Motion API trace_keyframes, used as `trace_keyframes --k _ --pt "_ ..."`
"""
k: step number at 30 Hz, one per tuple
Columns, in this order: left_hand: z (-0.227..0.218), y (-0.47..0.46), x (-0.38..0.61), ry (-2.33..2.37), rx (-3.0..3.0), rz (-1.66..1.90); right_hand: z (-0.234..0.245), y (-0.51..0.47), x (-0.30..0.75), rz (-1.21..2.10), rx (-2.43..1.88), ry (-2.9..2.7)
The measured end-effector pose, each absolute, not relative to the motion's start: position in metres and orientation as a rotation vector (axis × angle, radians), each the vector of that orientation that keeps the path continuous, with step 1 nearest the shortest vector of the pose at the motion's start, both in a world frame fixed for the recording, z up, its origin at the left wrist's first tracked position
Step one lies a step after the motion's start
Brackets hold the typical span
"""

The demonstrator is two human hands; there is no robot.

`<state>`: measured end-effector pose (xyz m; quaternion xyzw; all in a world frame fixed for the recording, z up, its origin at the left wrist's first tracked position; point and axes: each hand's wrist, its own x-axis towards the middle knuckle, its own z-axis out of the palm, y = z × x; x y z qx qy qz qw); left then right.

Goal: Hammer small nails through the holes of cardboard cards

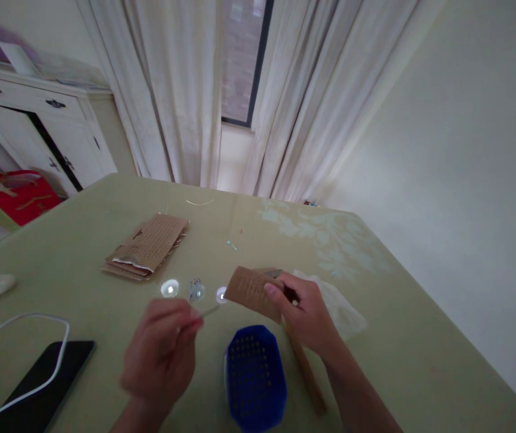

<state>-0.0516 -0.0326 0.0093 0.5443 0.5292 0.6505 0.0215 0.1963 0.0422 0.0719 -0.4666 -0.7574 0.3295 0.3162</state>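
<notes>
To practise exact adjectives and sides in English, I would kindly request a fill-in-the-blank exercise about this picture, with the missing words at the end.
1. The container on the table is coloured ____.
2. The person's ____ hand holds the brown card.
3. The bag at the picture's left edge is coloured ____.
4. In the picture, the folded cardboard lies to the ____ of the card.

Missing words: blue; right; red; left.
</notes>
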Motion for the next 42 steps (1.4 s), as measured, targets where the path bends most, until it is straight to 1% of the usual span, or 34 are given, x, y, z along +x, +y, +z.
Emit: trace_keyframes --k 1,3,5,8,10,16,20,22,26,28,31,34,36,42 --pt "0.01 -0.024 -0.06 1.733 1.596 1.881 0.07 0.04 0.204 0.959 -1.238 -1.902" --pt "0.007 -0.004 -0.081 1.759 1.494 1.427 0.061 0.036 0.217 1.176 -1.271 -1.711" --pt "-0.003 0.014 -0.101 1.822 1.424 1.118 0.049 0.033 0.224 1.382 -1.308 -1.559" --pt "-0.025 0.025 -0.12 1.941 1.413 0.975 0.027 0.032 0.224 1.61 -1.301 -1.427" --pt "-0.036 0.025 -0.123 2.009 1.415 0.931 0.013 0.032 0.222 1.698 -1.263 -1.361" --pt "-0.046 0.021 -0.118 2.102 1.447 0.873 -0.016 0.027 0.226 1.669 -1.252 -1.234" --pt "-0.036 0.023 -0.115 2.206 1.471 0.866 -0.015 0.024 0.232 1.683 -1.238 -1.286" --pt "-0.026 0.019 -0.103 2.204 1.48 0.938 -0.012 0.024 0.233 1.692 -1.219 -1.327" --pt "-0.016 -0.015 -0.051 1.876 1.446 1.301 -0.008 0.024 0.235 1.703 -1.207 -1.411" --pt "-0.023 -0.044 -0.021 1.715 1.453 1.412 -0.008 0.022 0.234 1.712 -1.203 -1.448" --pt "-0.048 -0.084 0.013 1.585 1.471 1.469 -0.009 0.019 0.233 1.739 -1.205 -1.487" --pt "-0.071 -0.106 0.029 1.523 1.426 1.399 -0.01 0.016 0.231 1.754 -1.238 -1.483" --pt "-0.078 -0.109 0.033 1.477 1.371 1.323 -0.01 0.014 0.23 1.768 -1.245 -1.478" --pt "-0.068 -0.097 0.029 1.513 1.374 1.264 -0.013 0.016 0.228 1.734 -1.251 -1.52"
